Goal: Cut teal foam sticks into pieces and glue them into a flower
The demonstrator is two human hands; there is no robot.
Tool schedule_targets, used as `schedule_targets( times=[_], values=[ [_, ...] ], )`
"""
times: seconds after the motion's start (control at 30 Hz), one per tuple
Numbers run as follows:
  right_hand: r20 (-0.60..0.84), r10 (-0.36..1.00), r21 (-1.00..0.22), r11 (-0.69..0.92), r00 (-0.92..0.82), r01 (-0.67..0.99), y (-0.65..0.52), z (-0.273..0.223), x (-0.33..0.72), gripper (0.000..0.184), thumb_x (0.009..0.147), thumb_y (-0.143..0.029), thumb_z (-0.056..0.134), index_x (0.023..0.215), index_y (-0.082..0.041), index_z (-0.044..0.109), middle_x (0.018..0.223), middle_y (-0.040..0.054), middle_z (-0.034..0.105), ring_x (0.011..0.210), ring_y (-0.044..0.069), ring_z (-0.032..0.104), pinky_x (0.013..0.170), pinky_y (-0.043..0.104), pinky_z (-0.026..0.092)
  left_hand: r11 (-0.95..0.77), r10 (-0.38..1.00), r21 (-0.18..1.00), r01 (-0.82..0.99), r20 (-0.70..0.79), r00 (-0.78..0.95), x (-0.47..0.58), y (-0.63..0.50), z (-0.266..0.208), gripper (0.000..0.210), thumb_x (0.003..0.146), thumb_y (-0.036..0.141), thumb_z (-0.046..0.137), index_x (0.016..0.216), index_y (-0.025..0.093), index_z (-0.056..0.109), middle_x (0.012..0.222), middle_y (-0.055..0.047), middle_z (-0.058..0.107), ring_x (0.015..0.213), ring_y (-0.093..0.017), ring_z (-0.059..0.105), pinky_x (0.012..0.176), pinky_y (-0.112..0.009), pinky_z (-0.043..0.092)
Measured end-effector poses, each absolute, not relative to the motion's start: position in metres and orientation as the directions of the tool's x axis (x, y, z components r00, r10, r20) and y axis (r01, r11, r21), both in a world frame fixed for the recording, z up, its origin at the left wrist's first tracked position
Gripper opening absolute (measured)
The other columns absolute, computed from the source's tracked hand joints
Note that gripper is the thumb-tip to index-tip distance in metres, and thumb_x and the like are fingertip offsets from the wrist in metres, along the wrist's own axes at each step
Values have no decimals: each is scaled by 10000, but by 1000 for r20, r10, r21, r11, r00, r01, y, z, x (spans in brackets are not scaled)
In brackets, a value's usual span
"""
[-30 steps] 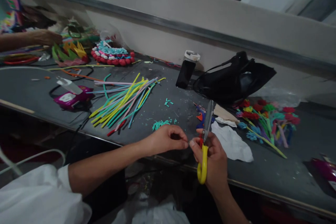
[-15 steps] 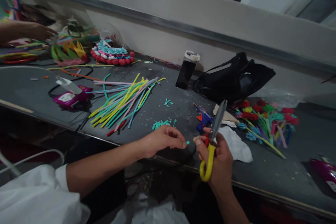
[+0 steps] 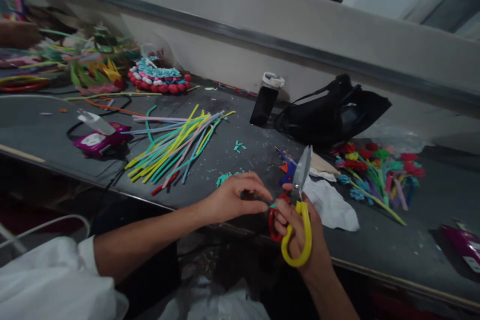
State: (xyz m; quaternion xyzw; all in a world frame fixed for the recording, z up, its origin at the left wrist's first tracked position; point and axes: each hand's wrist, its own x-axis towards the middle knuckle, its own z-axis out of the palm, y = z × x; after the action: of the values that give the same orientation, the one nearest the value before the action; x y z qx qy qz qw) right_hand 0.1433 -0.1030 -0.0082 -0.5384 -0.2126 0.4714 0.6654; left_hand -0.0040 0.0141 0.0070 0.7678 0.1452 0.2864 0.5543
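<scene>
My right hand (image 3: pixel 305 232) grips a pair of scissors (image 3: pixel 303 172) with one yellow and one red handle. The blades point up and away, close together. Between the fingertips of both hands sits a tiny green strip (image 3: pixel 273 205). My left hand (image 3: pixel 240 197) pinches its near end with thumb and forefinger, while the right thumb and forefinger meet the other end. Beyond my left hand lies a small heap of green clippings (image 3: pixel 224 178), partly hidden by the hand. A few more green bits (image 3: pixel 239 146) lie farther back on the dark table (image 3: pixel 210 200).
Left of my hands lies a bundle of coloured pipe cleaners (image 3: pixel 180 147). Behind the scissors is a blue glue gun (image 3: pixel 287 175), beside white tissue (image 3: pixel 332 205). Pipe-cleaner flowers (image 3: pixel 378 170), a black bag (image 3: pixel 330 110) and a bottle (image 3: pixel 264 102) stand around. Another person's hand (image 3: pixel 18 35) shows far left.
My two hands have come together, so the right fingertips now meet the green strip. The scissors have turned more upright, showing the red handle. The other person's hand has moved left.
</scene>
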Motion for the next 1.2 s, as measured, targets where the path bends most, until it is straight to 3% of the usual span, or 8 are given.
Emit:
schedule_targets(
  times=[0.2,0.4,0.57,0.7,0.8,0.9,1.2],
  values=[
    [-256,881,-875,-37,397,-483,-105,-5,135,436,727,-304,802,1080,-278,547,648,-96,518,432,14,431,397,115,354,-382,562,909,-164,370,740,0,3,4,105,810,232,695,844,138,728,866,-48,598,795,-124,577,728,-233,432],
    [-231,878,-890,-17,418,-455,-106,-6,130,446,749,-319,781,1112,-274,525,649,-100,524,425,21,449,396,126,369,-222,615,959,-174,276,739,2,-1,6,105,793,227,688,766,128,666,870,-49,612,818,-132,584,769,-252,448],
    [-169,834,-962,-24,525,-272,-108,-6,135,519,716,-348,792,1151,-267,521,725,-72,597,431,37,472,389,147,375,141,640,986,-92,-19,768,3,0,4,159,763,258,676,771,136,574,711,-5,630,537,-75,555,553,-203,435],
    [-47,786,-997,-3,616,-72,-108,-1,134,529,680,-349,807,1126,-236,546,776,-35,661,494,68,560,434,163,442,198,611,979,-40,-92,786,5,-2,2,163,701,237,692,737,136,569,660,17,621,480,-61,538,489,-180,419],
    [55,794,-998,50,606,26,-107,0,132,470,676,-334,800,1068,-220,568,770,-13,690,619,123,660,559,213,539,224,574,974,10,-140,807,7,-6,0,151,684,231,687,710,137,573,590,39,586,464,-57,521,469,-169,410],
    [109,799,-993,60,592,101,-107,-3,132,420,696,-322,783,1054,-217,589,751,-14,688,679,139,682,625,230,563,248,568,968,26,-168,806,8,-10,-2,144,680,229,680,711,141,570,553,55,556,458,-56,512,459,-163,405],
    [1,759,-996,-58,651,69,-110,-6,137,518,683,-406,795,1118,-221,582,763,-22,656,453,64,521,405,171,428,279,557,958,68,-219,801,7,-9,-2,154,661,233,683,740,130,599,630,19,623,481,-56,522,476,-171,417]
  ],
)
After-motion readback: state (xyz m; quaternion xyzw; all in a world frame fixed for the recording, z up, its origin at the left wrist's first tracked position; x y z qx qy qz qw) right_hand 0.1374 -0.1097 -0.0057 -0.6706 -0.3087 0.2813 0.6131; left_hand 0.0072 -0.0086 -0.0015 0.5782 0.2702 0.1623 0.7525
